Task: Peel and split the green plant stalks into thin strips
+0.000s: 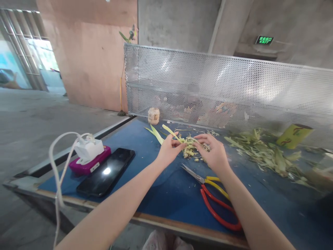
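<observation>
My left hand (168, 150) pinches a pale yellow-green plant stalk (169, 130), which sticks up and to the left past the thumb. Facing it, my right hand (213, 151) has its fingers drawn together at the plant scraps; what lies between the fingertips is too small to tell. Between both hands is a small heap of chopped plant bits (191, 150). A longer green-white leaf (156, 134) rests just beyond my left hand. Below the heap lie scissors (205, 184) with one red and one yellow handle, partly hidden by my right forearm.
On the blue tabletop (161, 194) lie a black phone (106, 172) and a magenta power strip (100, 160) with a white plug (90, 150) and cables. A pile of leaves (260, 149), a yellow can (293, 136) and a pale roll (153, 116) stand near the perforated metal panel (229, 80).
</observation>
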The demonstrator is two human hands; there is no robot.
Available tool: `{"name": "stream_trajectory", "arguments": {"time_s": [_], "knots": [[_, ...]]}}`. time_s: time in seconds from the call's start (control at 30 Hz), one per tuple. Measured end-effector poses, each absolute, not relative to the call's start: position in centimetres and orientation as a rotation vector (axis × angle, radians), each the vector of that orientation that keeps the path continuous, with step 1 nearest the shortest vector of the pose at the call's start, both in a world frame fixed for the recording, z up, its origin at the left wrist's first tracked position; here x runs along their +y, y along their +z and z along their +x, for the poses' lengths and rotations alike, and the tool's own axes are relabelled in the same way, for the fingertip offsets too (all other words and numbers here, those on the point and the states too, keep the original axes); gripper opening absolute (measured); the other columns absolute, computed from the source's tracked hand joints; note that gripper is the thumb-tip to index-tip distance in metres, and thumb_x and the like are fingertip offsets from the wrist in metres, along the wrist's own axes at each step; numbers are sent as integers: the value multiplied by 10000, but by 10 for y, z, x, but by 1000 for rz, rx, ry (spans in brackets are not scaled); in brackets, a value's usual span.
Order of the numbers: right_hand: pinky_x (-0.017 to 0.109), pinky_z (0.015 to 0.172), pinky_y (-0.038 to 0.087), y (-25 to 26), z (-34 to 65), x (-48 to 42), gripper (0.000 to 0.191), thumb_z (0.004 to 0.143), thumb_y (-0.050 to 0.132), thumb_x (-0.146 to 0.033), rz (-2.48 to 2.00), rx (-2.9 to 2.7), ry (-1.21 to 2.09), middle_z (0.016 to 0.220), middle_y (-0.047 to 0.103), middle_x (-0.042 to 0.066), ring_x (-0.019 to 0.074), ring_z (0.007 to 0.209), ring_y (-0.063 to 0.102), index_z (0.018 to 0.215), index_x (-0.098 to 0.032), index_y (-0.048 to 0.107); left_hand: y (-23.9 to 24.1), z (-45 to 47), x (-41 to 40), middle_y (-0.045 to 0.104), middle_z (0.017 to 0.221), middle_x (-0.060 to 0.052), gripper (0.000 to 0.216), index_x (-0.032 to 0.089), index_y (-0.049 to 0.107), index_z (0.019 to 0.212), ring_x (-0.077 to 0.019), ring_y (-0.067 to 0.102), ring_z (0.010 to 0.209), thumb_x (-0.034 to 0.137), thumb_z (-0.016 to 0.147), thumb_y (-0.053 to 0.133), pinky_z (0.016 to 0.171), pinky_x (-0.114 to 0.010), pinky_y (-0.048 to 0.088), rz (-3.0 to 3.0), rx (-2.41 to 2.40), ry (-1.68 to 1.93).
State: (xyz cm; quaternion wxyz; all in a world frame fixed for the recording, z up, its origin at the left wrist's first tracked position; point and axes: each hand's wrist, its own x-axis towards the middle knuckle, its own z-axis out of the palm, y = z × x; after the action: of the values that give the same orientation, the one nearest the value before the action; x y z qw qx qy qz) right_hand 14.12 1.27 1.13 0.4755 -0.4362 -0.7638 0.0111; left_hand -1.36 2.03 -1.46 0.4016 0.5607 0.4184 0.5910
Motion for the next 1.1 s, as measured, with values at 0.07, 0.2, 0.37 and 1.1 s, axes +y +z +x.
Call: {"name": "stream_trajectory", "arguments": {"time_s": [0.07,0.2,0.37,1.1], "knots": [[401,819,335,10,142,15,146,709,560,-300,-1110,-1805,61,821,649,23,203,829,587,827,-214,559,-12,-13,19,580,606,23,576,123,405,1160,-65,458,475,241,650,644,494,-210,366,1368,1046,1493],[368,802,351,8,143,19,158,689,579,-319,-1102,-1733,81,853,635,44,197,796,592,789,-202,541,-11,-15,19,581,607,20,506,140,441,1121,-64,469,482,202,655,629,465,-192,357,1292,1057,1537],[376,802,322,7,140,12,155,714,569,-303,-958,-1956,-27,781,629,25,185,757,575,837,-215,534,-16,-18,23,533,557,51,491,149,449,1087,-48,415,423,196,635,634,421,-181,327,1241,1106,1571],[373,764,278,1,136,14,132,757,510,-175,-997,-2093,-94,781,641,17,183,763,547,790,-237,622,-14,-15,15,615,696,-8,493,148,435,1140,-137,573,675,200,672,583,634,-262,431,1707,1125,1491]]}}
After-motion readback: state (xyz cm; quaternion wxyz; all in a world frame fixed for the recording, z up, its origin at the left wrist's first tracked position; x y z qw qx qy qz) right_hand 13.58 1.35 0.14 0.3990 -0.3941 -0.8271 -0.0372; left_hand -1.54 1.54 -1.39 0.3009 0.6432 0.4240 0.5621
